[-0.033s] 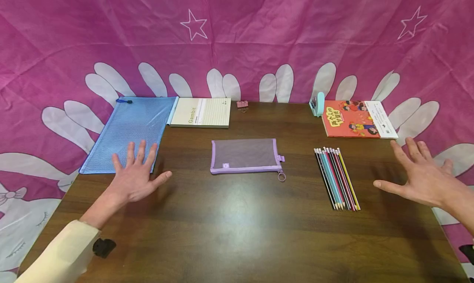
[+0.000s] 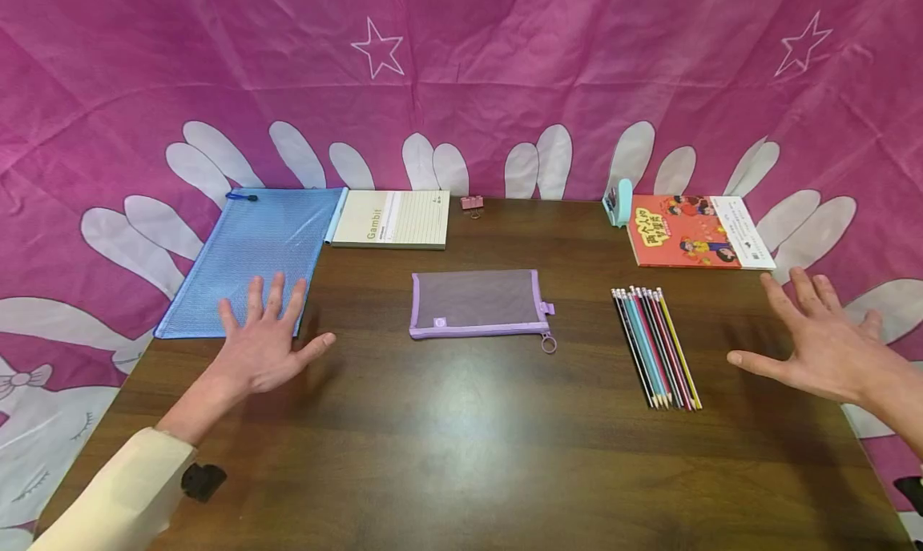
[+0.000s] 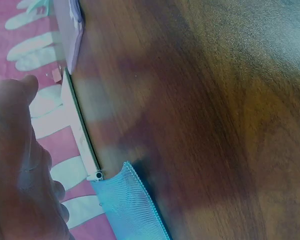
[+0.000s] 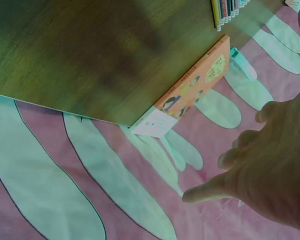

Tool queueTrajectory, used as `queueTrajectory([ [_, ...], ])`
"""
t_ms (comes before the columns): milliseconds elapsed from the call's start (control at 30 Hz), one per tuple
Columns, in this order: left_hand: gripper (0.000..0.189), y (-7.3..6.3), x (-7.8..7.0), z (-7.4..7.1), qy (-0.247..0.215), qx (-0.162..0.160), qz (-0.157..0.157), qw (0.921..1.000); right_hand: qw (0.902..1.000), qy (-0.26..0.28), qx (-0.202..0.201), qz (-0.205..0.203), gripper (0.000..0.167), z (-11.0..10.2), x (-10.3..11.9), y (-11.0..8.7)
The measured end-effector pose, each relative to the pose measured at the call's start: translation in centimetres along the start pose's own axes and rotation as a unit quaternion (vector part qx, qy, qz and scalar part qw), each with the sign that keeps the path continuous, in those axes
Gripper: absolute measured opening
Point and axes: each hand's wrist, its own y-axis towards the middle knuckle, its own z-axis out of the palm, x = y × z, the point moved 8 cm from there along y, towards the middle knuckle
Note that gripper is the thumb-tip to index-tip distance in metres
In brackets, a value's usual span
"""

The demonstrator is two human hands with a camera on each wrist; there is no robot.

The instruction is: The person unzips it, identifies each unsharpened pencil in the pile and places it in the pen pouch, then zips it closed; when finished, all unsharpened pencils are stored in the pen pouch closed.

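Observation:
My left hand (image 2: pixel 265 344), fingers spread and holding nothing, hovers above the table and overlaps the near edge of a blue mesh zip bag (image 2: pixel 267 239) in the head view. On the other side my right hand (image 2: pixel 829 343) is likewise spread with nothing in it, to the right of a row of pencils (image 2: pixel 656 347). These lie side by side, points toward me, in black, light blue, red and yellow. Between the hands lies a flat purple mesh pencil case (image 2: pixel 476 299), its zip edge facing me and a ring pull at its right corner.
A cream notepad (image 2: pixel 392 219) sits beside the blue bag. Along the back are a pink binder clip (image 2: pixel 472 204), a mint-green stapler-like item (image 2: pixel 618 204) and a red picture book (image 2: pixel 685 232). Pink cloth with white shapes (image 2: pixel 461 86) hangs behind the brown table (image 2: pixel 447 463).

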Motion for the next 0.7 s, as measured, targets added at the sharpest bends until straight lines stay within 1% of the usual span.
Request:
queueTrajectory([
  [67, 0.099, 0.3, -0.2, 0.0, -0.001, 0.002, 0.004, 1.0000, 1.0000, 0.007, 0.001, 0.000, 0.122, 0.0, 0.1, 0.0],
  [133, 0.098, 0.5, -0.6, -0.1, -0.008, 0.002, 0.013, 0.9999, 0.9997, 0.014, -0.009, -0.016, 0.118, -0.2, 0.6, 0.0],
  [167, 0.095, 0.7, -0.8, -0.2, -0.016, 0.002, 0.020, 0.9997, 0.9993, 0.017, -0.017, -0.029, 0.114, -0.3, 1.1, 0.1],
  [200, 0.092, 0.8, -1.2, -0.2, -0.026, -0.001, 0.028, 0.9993, 0.9983, 0.024, -0.027, -0.045, 0.107, -0.4, 1.6, 0.3],
  [267, 0.078, 1.4, -2.0, -0.4, -0.062, -0.010, 0.047, 0.9969, 0.9941, 0.046, -0.053, -0.082, 0.086, -0.7, 2.9, 0.7],
  [300, 0.071, 1.8, -2.5, -0.5, -0.082, -0.015, 0.057, 0.9949, 0.9906, 0.056, -0.071, -0.102, 0.074, -0.9, 3.6, 1.0],
  [367, 0.057, 2.7, -3.5, -0.3, -0.124, -0.022, 0.066, 0.9899, 0.9843, 0.088, -0.082, -0.129, 0.054, -0.8, 5.3, 1.9],
  [400, 0.052, 3.3, -4.0, -0.1, -0.143, -0.023, 0.067, 0.9873, 0.9813, 0.112, -0.077, -0.137, 0.048, -0.7, 6.2, 2.4],
  [467, 0.048, 4.5, -4.9, 0.4, -0.175, -0.015, 0.061, 0.9827, 0.9754, 0.155, -0.061, -0.145, 0.044, -0.2, 8.4, 3.6],
  [533, 0.049, 5.7, -5.9, 1.2, -0.200, 0.000, 0.048, 0.9786, 0.9702, 0.195, -0.027, -0.141, 0.044, 0.7, 10.7, 5.1],
  [600, 0.053, 6.8, -6.9, 1.9, -0.222, 0.022, 0.034, 0.9743, 0.9626, 0.235, 0.005, -0.135, 0.046, 1.7, 12.9, 6.5],
  [700, 0.059, 8.4, -8.2, 2.7, -0.243, 0.045, 0.010, 0.9689, 0.9512, 0.275, 0.038, -0.134, 0.051, 2.9, 15.7, 8.6],
])
